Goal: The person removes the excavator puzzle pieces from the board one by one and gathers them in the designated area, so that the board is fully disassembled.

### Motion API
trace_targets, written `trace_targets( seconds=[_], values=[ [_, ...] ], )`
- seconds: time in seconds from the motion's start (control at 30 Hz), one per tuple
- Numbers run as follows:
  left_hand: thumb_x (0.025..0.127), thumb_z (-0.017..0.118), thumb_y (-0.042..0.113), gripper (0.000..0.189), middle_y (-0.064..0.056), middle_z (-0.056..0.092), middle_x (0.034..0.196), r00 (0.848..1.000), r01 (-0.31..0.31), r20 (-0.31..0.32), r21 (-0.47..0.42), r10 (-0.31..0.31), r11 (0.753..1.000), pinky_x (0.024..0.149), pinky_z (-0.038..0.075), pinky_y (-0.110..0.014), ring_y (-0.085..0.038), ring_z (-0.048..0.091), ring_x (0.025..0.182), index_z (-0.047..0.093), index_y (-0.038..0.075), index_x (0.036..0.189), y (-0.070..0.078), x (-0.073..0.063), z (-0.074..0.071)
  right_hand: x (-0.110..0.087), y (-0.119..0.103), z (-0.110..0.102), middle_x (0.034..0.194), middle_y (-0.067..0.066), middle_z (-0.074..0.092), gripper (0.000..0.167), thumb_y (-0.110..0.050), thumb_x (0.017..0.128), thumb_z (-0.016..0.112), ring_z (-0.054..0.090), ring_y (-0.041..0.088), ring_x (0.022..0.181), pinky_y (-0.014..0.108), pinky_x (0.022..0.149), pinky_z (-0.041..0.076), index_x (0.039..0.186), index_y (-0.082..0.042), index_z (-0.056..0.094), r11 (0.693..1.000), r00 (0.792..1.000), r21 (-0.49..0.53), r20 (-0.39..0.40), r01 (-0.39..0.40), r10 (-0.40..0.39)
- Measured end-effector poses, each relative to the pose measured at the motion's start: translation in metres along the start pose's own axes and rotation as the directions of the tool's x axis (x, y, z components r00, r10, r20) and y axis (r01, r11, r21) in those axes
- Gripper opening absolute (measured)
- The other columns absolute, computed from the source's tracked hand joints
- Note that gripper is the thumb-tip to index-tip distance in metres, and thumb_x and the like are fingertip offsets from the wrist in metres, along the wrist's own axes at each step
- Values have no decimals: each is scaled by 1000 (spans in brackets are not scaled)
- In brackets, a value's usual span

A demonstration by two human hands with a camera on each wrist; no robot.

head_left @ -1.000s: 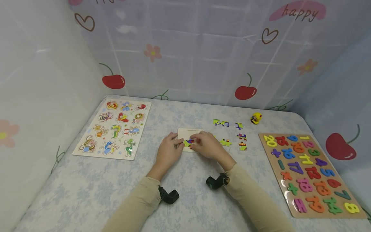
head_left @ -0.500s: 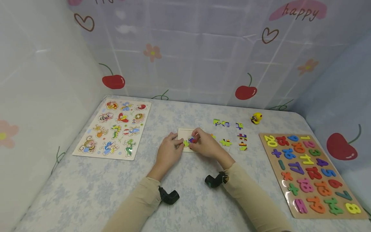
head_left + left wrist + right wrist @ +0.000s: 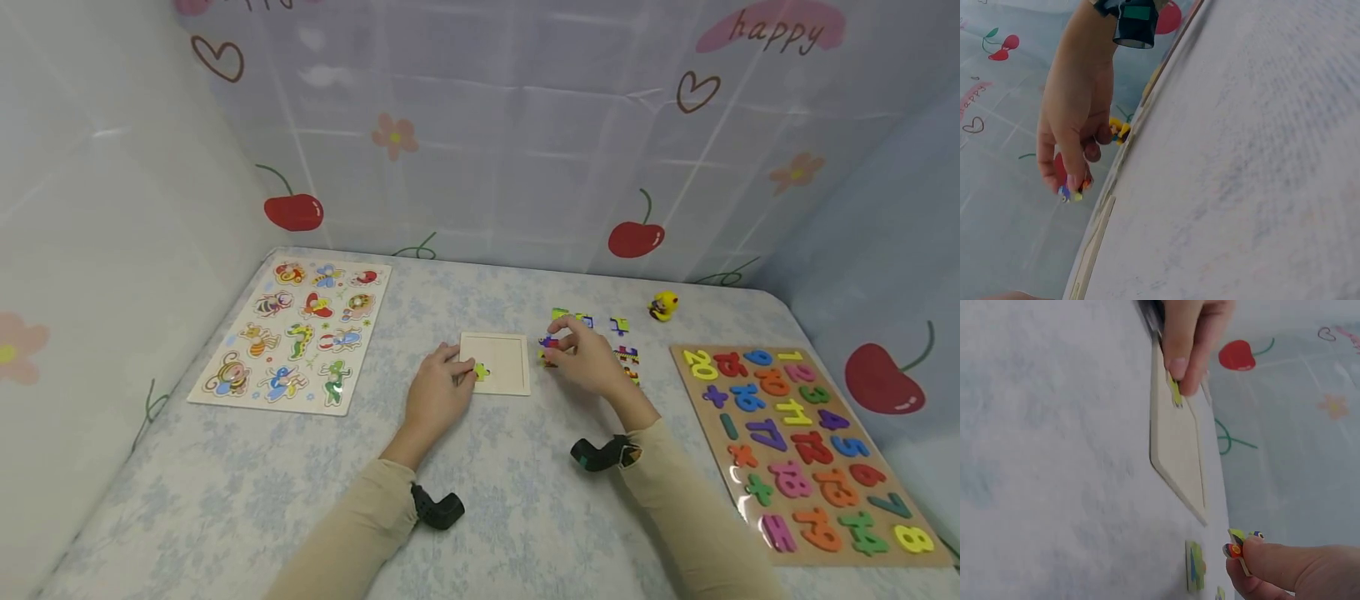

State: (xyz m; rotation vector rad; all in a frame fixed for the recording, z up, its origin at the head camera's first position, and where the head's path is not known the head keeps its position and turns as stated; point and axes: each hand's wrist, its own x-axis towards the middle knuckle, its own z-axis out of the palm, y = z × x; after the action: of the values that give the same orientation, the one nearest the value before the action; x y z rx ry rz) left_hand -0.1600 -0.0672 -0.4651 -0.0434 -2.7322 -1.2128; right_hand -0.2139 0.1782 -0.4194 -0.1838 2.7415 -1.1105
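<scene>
The small wooden puzzle tray point(image 3: 510, 358) lies mid-table. My left hand point(image 3: 438, 392) is at its left side, thumb and finger pinching a yellow-green jigsaw piece point(image 3: 1175, 394) over the tray floor. To the right of the tray, my right hand point(image 3: 588, 358) pinches a purple, red and green jigsaw piece point(image 3: 549, 342) between thumb and fingers, raised off the table in the right wrist view. Behind and beside that hand lie several loose jigsaw pieces point(image 3: 619, 326), some partly hidden by it. Only a sliver of the left hand shows in the left wrist view.
An insect picture board point(image 3: 300, 333) lies at the left. On the right is a number board point(image 3: 810, 454) with coloured digits. A small yellow toy figure point(image 3: 663, 306) stands near the back. Printed curtains enclose the table's back and sides.
My right hand has lifted the purple and red piece off the tray and moved right with it, towards the loose pieces. The left hand has stayed at the tray with the yellow-green piece.
</scene>
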Motion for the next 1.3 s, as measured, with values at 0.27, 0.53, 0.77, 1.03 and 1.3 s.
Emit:
trace_targets(
  seconds=[0.27, 0.53, 0.77, 1.03, 1.3],
  values=[
    [93, 68, 25, 25, -7, 58, 143, 1000, 2, -7, 1, -2, 1000, 115, 39, -51, -28, 41, 145, 76, 15, 115, 1, -1, 1, 5, 31, -40, 115, 13, 62, 39, -30, 98, 63, 59, 28, 93, 31, 70, 49, 131, -18, 48, 986, 987, -69, -48, -153, 150],
    [94, 68, 26, 25, -7, 57, 143, 1000, -2, -5, 5, 2, 1000, 113, 41, -51, -27, 41, 145, 76, 17, 116, 0, -1, 1, 8, 45, -50, 118, 16, 59, 37, -27, 98, 62, 55, 28, 93, 30, 65, 48, 130, -15, 49, 977, 983, -111, -48, -181, 177],
    [94, 67, 26, 25, -7, 58, 143, 1000, -4, -7, 22, 4, 1000, 112, 42, -52, -28, 42, 144, 76, 17, 116, 1, 0, 1, 8, 47, -46, 108, 13, 63, 38, -27, 98, 64, 56, 27, 87, 31, 64, 47, 131, -13, 50, 965, 988, -212, -75, -152, 139],
    [95, 66, 24, 24, -9, 59, 140, 999, -34, -14, 62, 35, 998, 114, 41, -51, -29, 43, 143, 77, 16, 114, 1, -1, 0, 4, 44, -40, 94, 11, 63, 40, -33, 92, 71, 51, 32, 91, 39, 67, 42, 121, -10, 57, 904, 982, -407, -178, -129, 59],
    [94, 66, 25, 24, -10, 63, 136, 994, -103, -15, 168, 107, 980, 121, 32, -48, -31, 45, 141, 77, 16, 113, 0, 1, -2, 1, 39, -38, 93, 11, 62, 40, -35, 91, 72, 49, 33, 93, 39, 66, 40, 120, -10, 59, 891, 973, -435, -228, -129, 30]
  ],
)
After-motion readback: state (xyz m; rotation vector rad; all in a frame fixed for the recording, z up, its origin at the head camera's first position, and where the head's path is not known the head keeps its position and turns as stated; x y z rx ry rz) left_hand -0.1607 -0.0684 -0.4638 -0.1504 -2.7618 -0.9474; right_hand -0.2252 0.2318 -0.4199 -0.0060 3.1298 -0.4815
